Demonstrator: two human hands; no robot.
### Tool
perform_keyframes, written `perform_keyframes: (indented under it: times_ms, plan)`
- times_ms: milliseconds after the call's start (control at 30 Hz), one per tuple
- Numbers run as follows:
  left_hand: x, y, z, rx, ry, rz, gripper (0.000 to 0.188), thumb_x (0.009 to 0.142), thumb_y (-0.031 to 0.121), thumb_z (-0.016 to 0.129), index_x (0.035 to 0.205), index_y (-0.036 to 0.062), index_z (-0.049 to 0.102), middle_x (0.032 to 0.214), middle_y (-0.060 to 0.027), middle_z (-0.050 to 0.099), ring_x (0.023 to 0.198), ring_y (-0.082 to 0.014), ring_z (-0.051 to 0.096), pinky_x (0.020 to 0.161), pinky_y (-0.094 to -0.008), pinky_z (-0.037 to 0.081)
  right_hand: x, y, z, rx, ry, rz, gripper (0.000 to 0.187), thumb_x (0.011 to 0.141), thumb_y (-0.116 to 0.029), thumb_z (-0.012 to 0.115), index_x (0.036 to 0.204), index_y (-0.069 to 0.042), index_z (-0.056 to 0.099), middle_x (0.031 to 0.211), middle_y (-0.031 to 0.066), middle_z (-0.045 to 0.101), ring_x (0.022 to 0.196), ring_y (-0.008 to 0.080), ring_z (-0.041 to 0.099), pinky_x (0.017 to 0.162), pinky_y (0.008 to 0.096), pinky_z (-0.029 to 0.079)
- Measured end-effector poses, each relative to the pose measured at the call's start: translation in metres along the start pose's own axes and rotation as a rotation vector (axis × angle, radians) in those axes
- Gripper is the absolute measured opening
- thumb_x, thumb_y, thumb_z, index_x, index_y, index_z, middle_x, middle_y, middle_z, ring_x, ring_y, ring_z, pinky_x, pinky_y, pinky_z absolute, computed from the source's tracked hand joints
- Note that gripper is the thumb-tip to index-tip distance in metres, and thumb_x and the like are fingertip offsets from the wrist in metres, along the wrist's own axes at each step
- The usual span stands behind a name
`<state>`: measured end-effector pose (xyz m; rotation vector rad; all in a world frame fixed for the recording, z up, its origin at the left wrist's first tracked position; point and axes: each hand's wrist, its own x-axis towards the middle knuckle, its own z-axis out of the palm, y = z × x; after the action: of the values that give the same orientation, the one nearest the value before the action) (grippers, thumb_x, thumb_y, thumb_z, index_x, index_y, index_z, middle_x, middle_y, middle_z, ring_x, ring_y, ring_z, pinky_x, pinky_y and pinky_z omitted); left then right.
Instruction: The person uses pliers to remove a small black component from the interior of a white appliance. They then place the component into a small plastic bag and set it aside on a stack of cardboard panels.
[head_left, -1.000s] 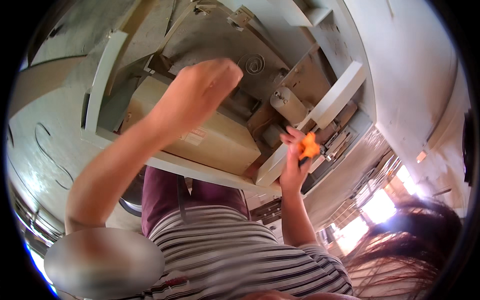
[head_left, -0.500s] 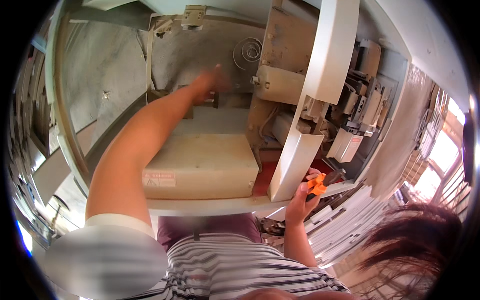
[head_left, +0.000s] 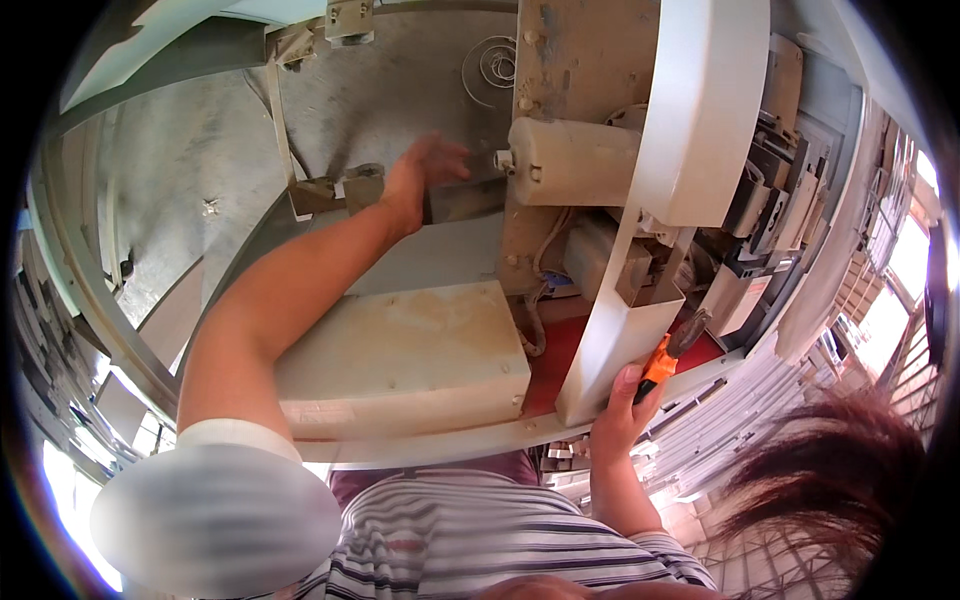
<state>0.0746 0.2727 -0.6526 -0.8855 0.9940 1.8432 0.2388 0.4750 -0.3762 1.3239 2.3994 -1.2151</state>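
Observation:
My right hand [head_left: 622, 408] is closed around a pair of pliers [head_left: 663, 362] with orange and black handles. The metal jaws point up and away to the right, beside a white upright post [head_left: 622, 350]. My left arm reaches far into an open metal cabinet. At its end my left hand [head_left: 422, 178], a little blurred, has its fingers stretched out and holds nothing that I can see. It is just left of the stub end of a beige cylindrical motor [head_left: 572, 162]. Below the forearm lies a dusty beige box cover [head_left: 410, 345].
A loose coil of thin wire [head_left: 497, 65] lies on the dusty cabinet floor [head_left: 400, 90]. Cables [head_left: 537, 325] hang by a brown upright plate [head_left: 545, 60]. Electrical parts [head_left: 775, 190] fill the right side. The cabinet's front rail [head_left: 480, 435] runs before my waist.
My left hand has shifted slightly, its fingers now pointing right toward the motor. The pliers in my right hand have turned so the jaws point more upward. The whole view has shifted.

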Motion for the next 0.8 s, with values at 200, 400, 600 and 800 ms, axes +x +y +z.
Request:
perform_keyframes:
  times_ms: [200,400,600,800]
  plan:
    - [-0.001,-0.005,0.003,0.039,0.022,0.164,0.043,0.096,0.044,0.048,0.095,0.0042,0.064,0.067,-0.0048,0.057,0.071,-0.0187,0.057,0.075,-0.0318,0.046,0.0,0.009,-0.004,-0.038,-0.034,-0.102,0.044,0.101,-0.033,0.052,0.13,0.0,0.043,0.095,-0.0019,0.049,0.082,0.0068,0.042,0.074,0.0222,0.035]
    - [-0.007,-0.006,0.011,0.011,0.086,0.212,0.043,0.095,0.044,0.05,0.088,0.0037,0.065,0.062,-0.0037,0.054,0.066,-0.0166,0.055,0.07,-0.0295,0.044,0.0,0.008,-0.001,0.002,-0.047,-0.125,0.051,0.096,-0.029,0.055,0.131,0.004,0.039,0.11,0.0092,0.051,0.097,0.019,0.049,0.089,0.0316,0.04]
    - [-0.007,-0.004,0.014,0.032,0.139,0.235,0.042,0.095,0.043,0.051,0.083,0.0046,0.064,0.059,-0.0032,0.052,0.061,-0.0143,0.052,0.062,-0.0276,0.041,-0.001,0.006,-0.011,0.086,-0.189,-0.017,0.05,0.096,-0.027,0.053,0.132,0.003,0.037,0.117,0.0117,0.048,0.1,0.0213,0.049,0.09,0.0332,0.039]
    - [-0.006,-0.005,0.013,0.066,0.204,0.224,0.044,0.096,0.038,0.047,0.079,0.0016,0.065,0.059,-0.0067,0.055,0.061,-0.018,0.053,0.068,-0.0319,0.045,0.0,0.025,-0.024,0.021,-0.242,-0.111,0.054,0.1,-0.028,0.049,0.141,0.002,0.03,0.122,0.0073,0.051,0.105,0.0147,0.049,0.095,0.0293,0.037]
